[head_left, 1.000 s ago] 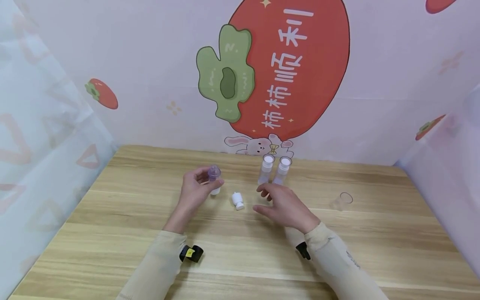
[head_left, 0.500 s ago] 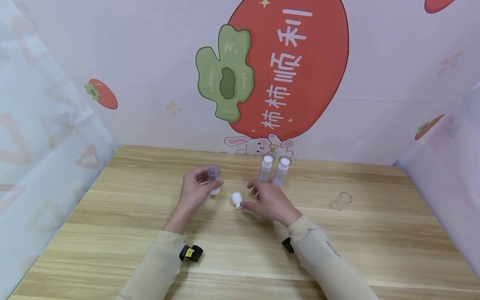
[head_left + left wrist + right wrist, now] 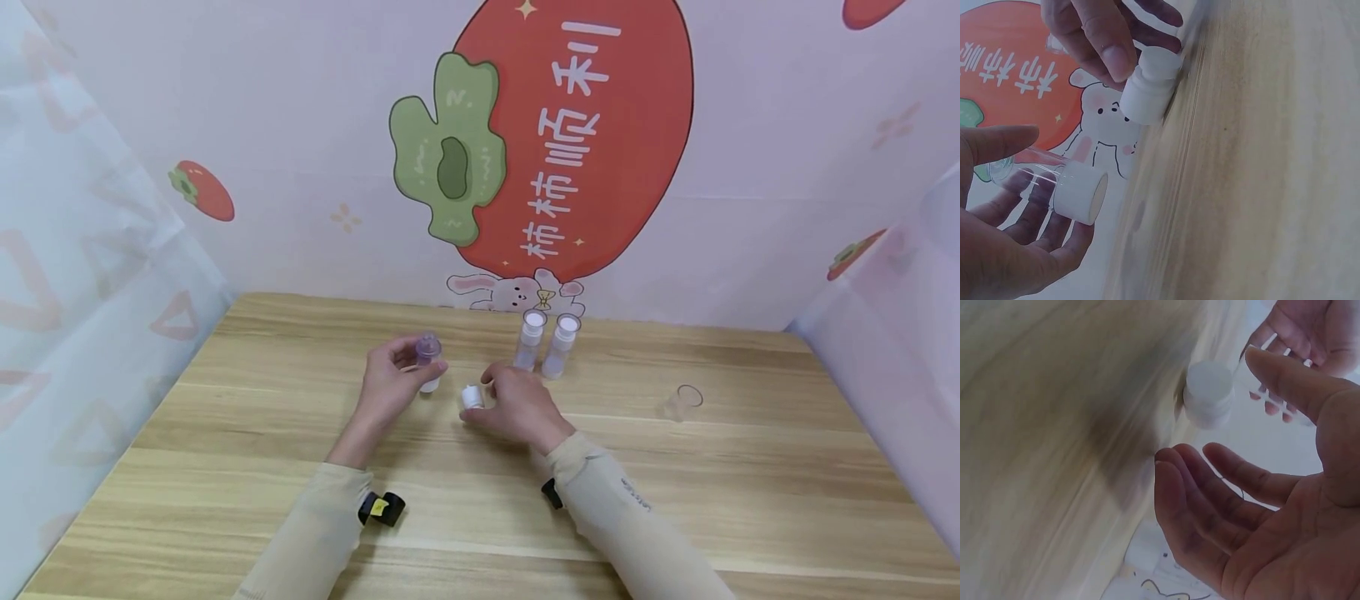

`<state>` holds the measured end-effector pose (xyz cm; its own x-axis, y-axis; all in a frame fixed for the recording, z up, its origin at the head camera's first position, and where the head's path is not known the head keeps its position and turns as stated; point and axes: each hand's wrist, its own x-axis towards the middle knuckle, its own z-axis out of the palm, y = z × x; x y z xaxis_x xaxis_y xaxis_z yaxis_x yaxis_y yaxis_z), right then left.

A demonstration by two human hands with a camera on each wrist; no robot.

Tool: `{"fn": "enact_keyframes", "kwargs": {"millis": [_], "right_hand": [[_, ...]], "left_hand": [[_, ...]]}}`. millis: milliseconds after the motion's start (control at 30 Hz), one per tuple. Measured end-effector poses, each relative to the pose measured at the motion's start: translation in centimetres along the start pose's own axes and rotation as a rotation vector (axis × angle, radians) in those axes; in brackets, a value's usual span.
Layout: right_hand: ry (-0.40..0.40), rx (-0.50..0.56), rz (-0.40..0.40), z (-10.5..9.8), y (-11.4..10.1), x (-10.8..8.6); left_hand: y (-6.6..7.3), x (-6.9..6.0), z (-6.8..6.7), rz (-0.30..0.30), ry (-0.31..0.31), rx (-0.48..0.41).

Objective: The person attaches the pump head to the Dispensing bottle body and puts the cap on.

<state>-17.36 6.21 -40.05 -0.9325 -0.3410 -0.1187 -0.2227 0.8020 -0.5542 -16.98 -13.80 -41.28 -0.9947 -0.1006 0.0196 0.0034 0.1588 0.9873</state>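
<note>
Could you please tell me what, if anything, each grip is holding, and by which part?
The left grip holds a clear, white-ended plastic cylinder by its sides; the right grip holds nothing, spread near a white cylindrical plastic piece.

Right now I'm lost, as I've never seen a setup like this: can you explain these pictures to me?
There is no machine working here: a person works bare-handed. The wide picture is taken from the person's head, looking forward and down. The other two are taken from the left and right wrists, each watching that side's work. The left hand holds a clear bottle with a white end. The right hand reaches round a white piece but does not seem to grip it. On the wooden table stand two more bottles, with a clear cup off to the right.
</note>
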Motion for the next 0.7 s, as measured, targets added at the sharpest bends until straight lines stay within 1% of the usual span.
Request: {"fn": "enact_keyframes", "kwargs": {"millis": [300,433,567,700], "right_hand": [[0.048,-0.110,-0.005,1.0,-0.9,0.5],[0.069,-0.139,0.002,1.3,-1.2,0.7],[0.067,-0.147,0.005,1.6,-1.2,0.8],[0.056,-0.126,-0.001,1.6,-1.1,0.8]], "left_hand": [[-0.1,0.0,0.1,0.019,-0.009,-0.006],[-0.1,0.0,0.1,0.022,-0.007,-0.013],[0.0,0.0,0.1,0.028,-0.010,-0.001],[0.1,-0.1,0.1,0.027,-0.008,0.014]]}}
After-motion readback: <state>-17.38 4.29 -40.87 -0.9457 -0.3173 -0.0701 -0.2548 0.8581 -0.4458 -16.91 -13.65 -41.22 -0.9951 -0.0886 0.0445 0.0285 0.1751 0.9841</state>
